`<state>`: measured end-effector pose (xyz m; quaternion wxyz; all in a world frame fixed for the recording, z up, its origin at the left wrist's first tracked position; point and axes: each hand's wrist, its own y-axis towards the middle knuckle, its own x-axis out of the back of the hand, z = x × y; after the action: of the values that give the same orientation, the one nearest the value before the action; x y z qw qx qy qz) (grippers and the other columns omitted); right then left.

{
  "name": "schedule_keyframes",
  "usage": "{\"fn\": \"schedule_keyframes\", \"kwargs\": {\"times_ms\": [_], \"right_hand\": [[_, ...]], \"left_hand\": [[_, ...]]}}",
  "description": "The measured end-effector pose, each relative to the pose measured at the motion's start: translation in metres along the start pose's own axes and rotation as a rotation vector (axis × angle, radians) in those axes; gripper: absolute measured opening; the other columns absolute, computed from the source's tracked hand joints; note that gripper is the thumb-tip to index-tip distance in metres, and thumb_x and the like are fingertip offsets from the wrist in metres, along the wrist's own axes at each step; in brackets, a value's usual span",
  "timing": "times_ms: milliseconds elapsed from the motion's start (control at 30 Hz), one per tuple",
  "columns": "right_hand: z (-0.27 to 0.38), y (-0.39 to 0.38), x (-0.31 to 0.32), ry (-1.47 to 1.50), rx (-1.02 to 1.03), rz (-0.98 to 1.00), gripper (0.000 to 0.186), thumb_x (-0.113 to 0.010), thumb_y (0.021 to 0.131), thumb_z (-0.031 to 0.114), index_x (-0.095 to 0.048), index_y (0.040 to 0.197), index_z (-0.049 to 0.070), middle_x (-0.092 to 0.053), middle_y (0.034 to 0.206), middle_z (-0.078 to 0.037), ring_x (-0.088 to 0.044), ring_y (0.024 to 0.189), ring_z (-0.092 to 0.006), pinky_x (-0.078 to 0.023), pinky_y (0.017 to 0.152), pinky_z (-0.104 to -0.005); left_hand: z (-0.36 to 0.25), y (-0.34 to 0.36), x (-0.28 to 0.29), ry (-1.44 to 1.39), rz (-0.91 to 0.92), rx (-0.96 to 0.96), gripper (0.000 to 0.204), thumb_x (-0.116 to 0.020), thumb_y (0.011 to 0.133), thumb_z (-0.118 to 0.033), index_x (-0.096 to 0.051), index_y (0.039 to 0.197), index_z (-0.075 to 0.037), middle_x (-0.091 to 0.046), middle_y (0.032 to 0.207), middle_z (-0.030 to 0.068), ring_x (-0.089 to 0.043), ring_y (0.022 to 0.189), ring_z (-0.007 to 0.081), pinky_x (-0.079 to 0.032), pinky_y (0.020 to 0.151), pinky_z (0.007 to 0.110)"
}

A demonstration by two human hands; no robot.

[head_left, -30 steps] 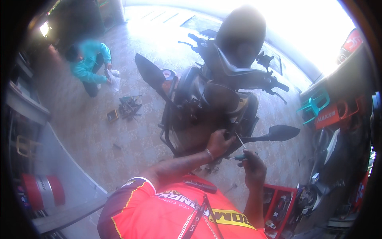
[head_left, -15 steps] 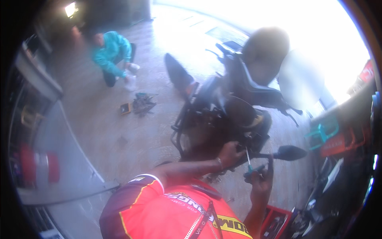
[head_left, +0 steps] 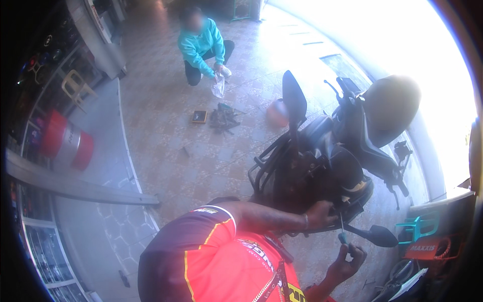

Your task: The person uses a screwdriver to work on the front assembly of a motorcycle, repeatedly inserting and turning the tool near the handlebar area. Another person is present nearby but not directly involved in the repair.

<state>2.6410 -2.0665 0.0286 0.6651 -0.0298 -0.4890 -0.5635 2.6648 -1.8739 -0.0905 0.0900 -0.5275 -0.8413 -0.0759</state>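
Tiled floor (head_left: 161, 136) | screwdriver (head_left: 343, 238) held in right grip (head_left: 347, 262) | motorcycle (head_left: 336, 151) ahead, work judged unfinished | left grip (head_left: 321, 215): closure unclear

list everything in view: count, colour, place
motorcycle: 1, dark, right of centre
screwdriver: 1, teal handle, in right hand
co-worker: 1, teal top, upper middle
bag or cloth: 1, white, co-worker's hands
box: 1, dark, yellow-rimmed, on floor
parts heap: 1, dark, beside box
drum: 1, red-white, left
chair: 1, beige, left
second chair: 1, teal, right
boxy object: 1, orange-red, below second chair
round object: 1, orange, blurred, floor
shirt: 1, red-black, bottom
left hand: 1, bare, at motorcycle
right hand: 1, bare, on screwdriver
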Motion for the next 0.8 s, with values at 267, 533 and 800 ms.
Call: {"fn": "schedule_keyframes", "kwargs": {"times_ms": [267,533,800], "right_hand": [[0.004,0.034,0.005,0.480,-0.419,0.142,0.044,-0.062,0.103,0.015,-0.053,0.144,0.004,-0.059,0.087,-0.004,-0.055,0.071,-0.0101,-0.050,0.064,-0.0285],[-0.085,0.059,-0.010,1.269,-0.599,0.148,0.037,-0.064,0.102,0.018,-0.042,0.133,0.014,-0.068,0.102,-0.016,-0.072,0.085,-0.0286,-0.060,0.079,-0.0405],[-0.114,0.062,-0.011,0.939,-0.457,0.089,0.035,-0.071,0.096,0.019,-0.050,0.124,0.011,-0.062,0.101,-0.009,-0.066,0.091,-0.0228,-0.054,0.083,-0.0361]], "left_hand": [[-0.020,0.029,-0.012,-0.047,0.038,0.020,0.041,-0.082,0.080,-0.031,-0.072,0.097,0.005,-0.070,0.093,0.0267,-0.070,0.088,0.0401,-0.054,0.080,0.047],[-0.016,0.079,-0.059,-0.020,0.014,-0.063,0.031,-0.082,0.084,-0.026,-0.073,0.094,0.002,-0.069,0.087,0.0236,-0.069,0.078,0.0361,-0.052,0.071,0.044],[-0.017,0.087,-0.077,0.026,0.011,-0.075,0.035,-0.083,0.084,-0.028,-0.071,0.094,0.003,-0.069,0.086,0.0232,-0.069,0.077,0.0342,-0.052,0.070,0.043]]}}
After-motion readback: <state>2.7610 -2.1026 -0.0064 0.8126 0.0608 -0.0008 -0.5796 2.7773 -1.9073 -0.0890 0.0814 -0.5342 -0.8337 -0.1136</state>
